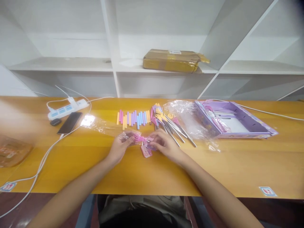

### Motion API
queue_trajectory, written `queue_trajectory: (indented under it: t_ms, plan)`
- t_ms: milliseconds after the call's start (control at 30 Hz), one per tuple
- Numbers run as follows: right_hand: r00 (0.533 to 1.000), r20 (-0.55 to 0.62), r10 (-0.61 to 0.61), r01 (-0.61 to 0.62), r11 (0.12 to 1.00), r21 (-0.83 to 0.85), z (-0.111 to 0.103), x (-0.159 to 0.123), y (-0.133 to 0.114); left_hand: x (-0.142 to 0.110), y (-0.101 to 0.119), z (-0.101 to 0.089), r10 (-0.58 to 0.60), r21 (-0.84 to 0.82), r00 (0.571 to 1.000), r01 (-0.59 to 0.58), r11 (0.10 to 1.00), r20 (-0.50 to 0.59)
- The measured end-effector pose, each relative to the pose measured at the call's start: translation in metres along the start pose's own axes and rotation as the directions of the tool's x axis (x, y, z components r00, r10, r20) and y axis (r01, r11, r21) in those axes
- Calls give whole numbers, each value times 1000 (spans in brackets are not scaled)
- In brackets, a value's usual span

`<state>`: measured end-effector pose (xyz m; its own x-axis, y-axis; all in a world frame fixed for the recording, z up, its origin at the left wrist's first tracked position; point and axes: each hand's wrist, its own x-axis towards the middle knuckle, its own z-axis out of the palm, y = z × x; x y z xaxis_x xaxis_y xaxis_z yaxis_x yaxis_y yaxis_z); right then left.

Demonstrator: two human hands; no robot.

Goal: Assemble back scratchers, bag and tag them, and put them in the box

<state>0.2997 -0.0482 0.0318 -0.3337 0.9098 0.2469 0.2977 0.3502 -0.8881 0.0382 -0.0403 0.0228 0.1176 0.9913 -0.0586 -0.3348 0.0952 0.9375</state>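
Bare forearms (79, 191) cross the tabletop (152, 182), left hand (120, 146) and right hand (166, 145) pinching a pink item (140, 138) left of the purple box (253, 121), hand-topped rods (177, 128) nearer that box.

"Can you read any words?"
"No, none for sure. The right sticker (268, 191) by the front edge of the table (225, 171) has red marks, maybe a number, but it's too fuzzy."
"And the left sticker (8, 186)?"
"Red marks too, just as blurry."
"What about the brown box (163, 60)?"
"Its white label (175, 52) is too small. The pink card (146, 151) has pale marks I can't read."
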Motion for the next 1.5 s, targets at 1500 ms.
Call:
queue_trajectory:
  t_ms: [1500]
  plan:
    - [945,125,303,-324,922,210,-11,2,-14,4,10,-4,20,-172,994,-39,984,-111]
